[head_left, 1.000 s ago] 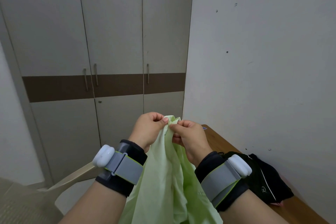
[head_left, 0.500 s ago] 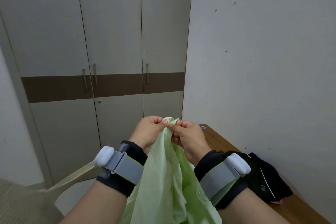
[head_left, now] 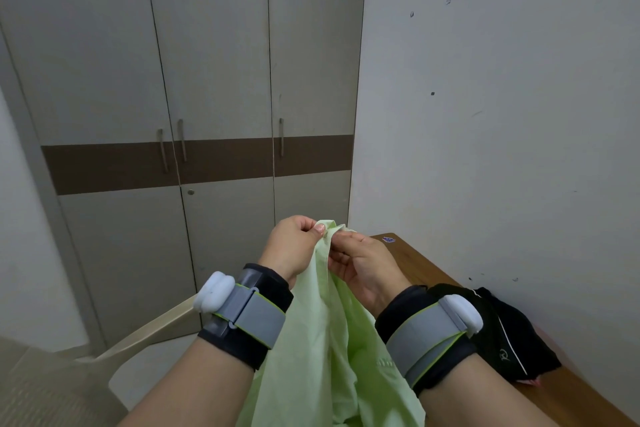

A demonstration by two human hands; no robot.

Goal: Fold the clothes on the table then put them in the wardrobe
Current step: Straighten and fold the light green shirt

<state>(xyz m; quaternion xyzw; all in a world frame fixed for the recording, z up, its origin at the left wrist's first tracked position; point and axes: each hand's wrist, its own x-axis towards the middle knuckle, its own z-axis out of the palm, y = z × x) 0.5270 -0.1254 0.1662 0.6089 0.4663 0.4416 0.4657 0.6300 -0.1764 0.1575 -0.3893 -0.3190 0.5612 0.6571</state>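
Barely shifting since earlier: left hand and right hand pinching pale green garment top edge, probably seeking corners for folding.

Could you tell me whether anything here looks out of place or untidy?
Only the black garment, lying crumpled and unfolded on the table by the wall. The wardrobe doors are shut.

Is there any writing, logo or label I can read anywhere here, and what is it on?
No text here can be read.
Black garment: a small white round logo, too small to read.
Sticker on the table: purple print, too blurred to read.
Green shirt: a faint mark near its right edge, illegible.
Wristbands and wardrobe: no writing shows.
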